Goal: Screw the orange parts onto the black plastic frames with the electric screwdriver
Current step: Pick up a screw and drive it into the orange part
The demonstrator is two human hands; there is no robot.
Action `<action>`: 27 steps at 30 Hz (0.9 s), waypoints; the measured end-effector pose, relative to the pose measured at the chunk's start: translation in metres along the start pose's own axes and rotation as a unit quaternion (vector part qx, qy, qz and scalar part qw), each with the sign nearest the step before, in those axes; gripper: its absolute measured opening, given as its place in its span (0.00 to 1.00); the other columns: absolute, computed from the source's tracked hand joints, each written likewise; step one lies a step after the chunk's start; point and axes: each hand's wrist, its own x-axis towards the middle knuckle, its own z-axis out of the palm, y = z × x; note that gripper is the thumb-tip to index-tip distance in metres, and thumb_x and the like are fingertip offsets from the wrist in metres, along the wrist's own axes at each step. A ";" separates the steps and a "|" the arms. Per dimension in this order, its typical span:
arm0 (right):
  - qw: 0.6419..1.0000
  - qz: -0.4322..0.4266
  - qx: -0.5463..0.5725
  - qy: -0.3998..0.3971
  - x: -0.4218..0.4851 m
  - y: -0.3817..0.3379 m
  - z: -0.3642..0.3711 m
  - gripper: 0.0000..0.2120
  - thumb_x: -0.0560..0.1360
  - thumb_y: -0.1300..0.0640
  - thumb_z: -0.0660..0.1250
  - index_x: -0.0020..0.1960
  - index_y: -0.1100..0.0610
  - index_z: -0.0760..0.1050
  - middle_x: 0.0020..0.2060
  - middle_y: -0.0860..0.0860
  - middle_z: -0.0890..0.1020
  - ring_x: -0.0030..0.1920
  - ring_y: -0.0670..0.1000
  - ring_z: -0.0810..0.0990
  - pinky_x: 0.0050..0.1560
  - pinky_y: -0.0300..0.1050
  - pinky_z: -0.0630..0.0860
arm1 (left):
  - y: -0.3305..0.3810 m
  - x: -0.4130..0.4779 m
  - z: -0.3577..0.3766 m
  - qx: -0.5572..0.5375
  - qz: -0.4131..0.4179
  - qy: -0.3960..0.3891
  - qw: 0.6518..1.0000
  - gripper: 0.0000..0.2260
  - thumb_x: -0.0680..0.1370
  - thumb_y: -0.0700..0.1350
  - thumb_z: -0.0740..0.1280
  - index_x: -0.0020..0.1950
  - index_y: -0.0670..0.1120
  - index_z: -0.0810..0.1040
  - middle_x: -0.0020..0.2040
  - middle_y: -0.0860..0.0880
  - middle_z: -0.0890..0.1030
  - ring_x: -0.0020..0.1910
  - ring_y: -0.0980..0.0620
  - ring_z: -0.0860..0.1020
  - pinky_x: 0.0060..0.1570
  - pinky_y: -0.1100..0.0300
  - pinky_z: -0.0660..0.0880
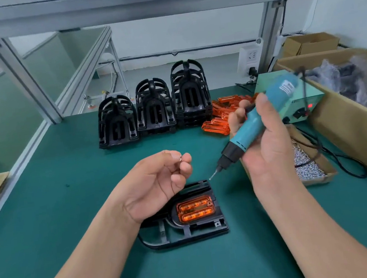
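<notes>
Mid-frame, the left hand (pixel 158 186) pinches a screw (pixel 180 159); seat it straight on the electric screwdriver (pixel 252 126) that the right hand (pixel 269 153) grips.

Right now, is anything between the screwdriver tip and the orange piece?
Nothing visible. The right hand's teal electric screwdriver points toward the orange plastic part in the black plastic frame; the left hand, pinching a silver screw, hovers beside that path.

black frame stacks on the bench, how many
3, in a row at the back of the green mat: the left stack, lowest; the middle stack; the right stack, tallest, next to the orange parts. A single black frame lies apart, nearer the person. None looks hidden.
</notes>
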 end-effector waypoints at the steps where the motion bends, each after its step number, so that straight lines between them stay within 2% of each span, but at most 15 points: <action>1: 1.000 0.001 0.006 0.010 0.001 0.002 -0.003 0.12 0.79 0.58 0.75 0.58 0.58 0.75 0.46 0.56 0.84 0.43 0.51 0.84 0.46 0.46 0.84 | 0.001 0.000 0.000 0.001 0.000 0.002 1.000 0.03 0.78 0.36 0.66 0.46 0.43 0.74 0.48 0.44 0.80 0.42 0.52 0.78 0.31 0.66 0.75; 4: 1.000 0.013 -0.015 0.007 0.002 0.006 -0.011 0.07 0.81 0.59 0.73 0.53 0.56 0.74 0.44 0.55 0.84 0.35 0.47 0.81 0.36 0.40 0.80 | 0.000 0.000 0.002 0.018 0.002 0.009 1.000 0.03 0.76 0.35 0.67 0.44 0.42 0.77 0.47 0.44 0.81 0.40 0.53 0.78 0.29 0.66 0.74; 6: 0.999 0.009 -0.031 -0.017 0.002 0.006 -0.013 0.06 0.82 0.59 0.71 0.53 0.56 0.73 0.43 0.54 0.82 0.32 0.45 0.76 0.34 0.38 0.76 | -0.002 0.000 0.002 0.046 0.010 0.017 0.999 0.04 0.76 0.36 0.68 0.43 0.43 0.80 0.46 0.44 0.81 0.38 0.53 0.77 0.29 0.66 0.73; 11: 0.999 -0.004 -0.018 -0.040 -0.002 0.003 -0.014 0.16 0.80 0.58 0.73 0.63 0.61 0.72 0.45 0.53 0.79 0.37 0.46 0.75 0.41 0.40 0.75 | -0.004 -0.002 0.001 0.132 0.043 0.017 0.990 0.03 0.80 0.38 0.71 0.47 0.42 0.79 0.45 0.44 0.80 0.37 0.54 0.73 0.30 0.67 0.69; 16: 0.999 -0.017 0.040 0.001 -0.004 -0.001 -0.015 0.12 0.79 0.63 0.73 0.59 0.62 0.73 0.47 0.56 0.80 0.43 0.49 0.81 0.46 0.41 0.81 | -0.005 -0.002 -0.002 0.221 0.082 0.047 0.971 0.04 0.78 0.41 0.73 0.50 0.42 0.82 0.44 0.44 0.81 0.35 0.55 0.71 0.28 0.67 0.67; 19: 0.998 -0.029 0.062 0.014 -0.007 -0.003 -0.013 0.07 0.81 0.60 0.73 0.54 0.60 0.76 0.45 0.56 0.83 0.46 0.53 0.85 0.51 0.47 0.84 | -0.007 -0.002 -0.005 0.244 0.080 0.050 0.965 0.05 0.76 0.41 0.75 0.51 0.43 0.86 0.44 0.43 0.83 0.34 0.55 0.72 0.28 0.67 0.68; 21: 0.998 -0.035 0.046 0.014 -0.009 -0.005 -0.012 0.07 0.82 0.55 0.72 0.51 0.57 0.76 0.44 0.55 0.83 0.41 0.51 0.84 0.46 0.45 0.83 | -0.010 -0.001 -0.005 0.260 0.075 0.051 0.961 0.07 0.76 0.41 0.76 0.53 0.43 0.87 0.45 0.42 0.84 0.34 0.55 0.72 0.28 0.67 0.68; 23: 0.998 -0.046 0.051 0.004 -0.010 -0.008 -0.013 0.07 0.83 0.54 0.70 0.49 0.56 0.75 0.43 0.53 0.81 0.34 0.47 0.78 0.38 0.41 0.78 | -0.014 -0.001 -0.005 0.277 0.067 0.044 0.957 0.07 0.76 0.41 0.76 0.54 0.43 0.87 0.47 0.41 0.85 0.33 0.55 0.72 0.28 0.67 0.67; 27: 0.996 -0.059 0.069 -0.013 -0.011 -0.014 -0.014 0.05 0.83 0.56 0.69 0.51 0.56 0.74 0.42 0.51 0.78 0.31 0.45 0.73 0.34 0.38 0.73 | -0.022 0.001 -0.002 0.301 0.050 0.031 0.952 0.07 0.76 0.41 0.74 0.54 0.44 0.87 0.50 0.39 0.86 0.32 0.56 0.70 0.28 0.67 0.66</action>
